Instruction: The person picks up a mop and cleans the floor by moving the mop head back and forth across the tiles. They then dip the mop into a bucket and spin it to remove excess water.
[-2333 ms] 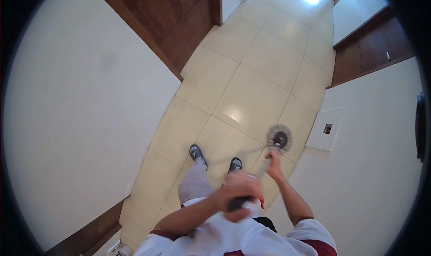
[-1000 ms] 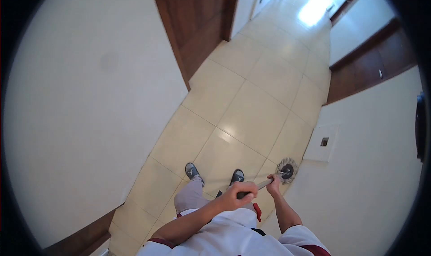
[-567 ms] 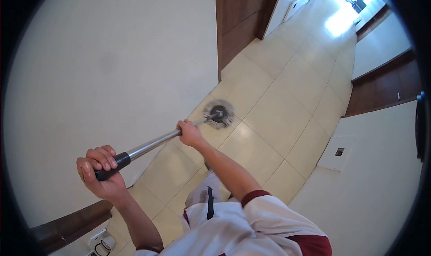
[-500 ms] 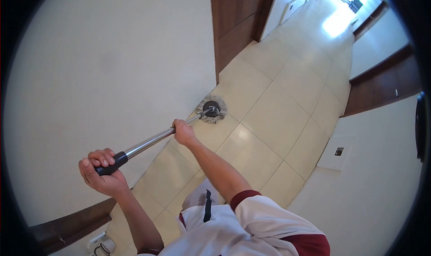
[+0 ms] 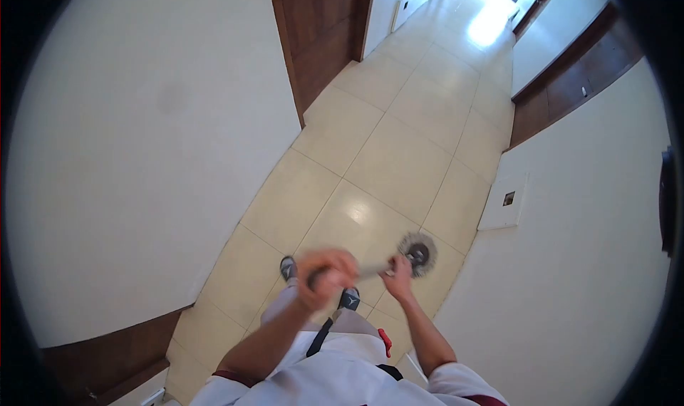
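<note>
A mop (image 5: pixel 419 253) with a round grey string head and a dark centre disc rests on the tiled floor near the right wall. My left hand (image 5: pixel 328 274), blurred by motion, is wrapped round the dark grip at the upper end of the pole. Lower down, close to the mop head, my right hand (image 5: pixel 397 272) is closed round the metal pole. Between the two hands, the pole looks short and smeared.
Cream tiles (image 5: pixel 399 149) run along a corridor between a left wall (image 5: pixel 164 164) and a right wall (image 5: pixel 577 214). Brown doors (image 5: pixel 328 43) line both sides. A white panel (image 5: pixel 502 201) is low on the right. My dark shoes (image 5: pixel 349 299) stand below the pole.
The mop head has swung from beside the left wall across to the right side, nearer my body. Both hands have moved right with the pole, and the view has shifted.
</note>
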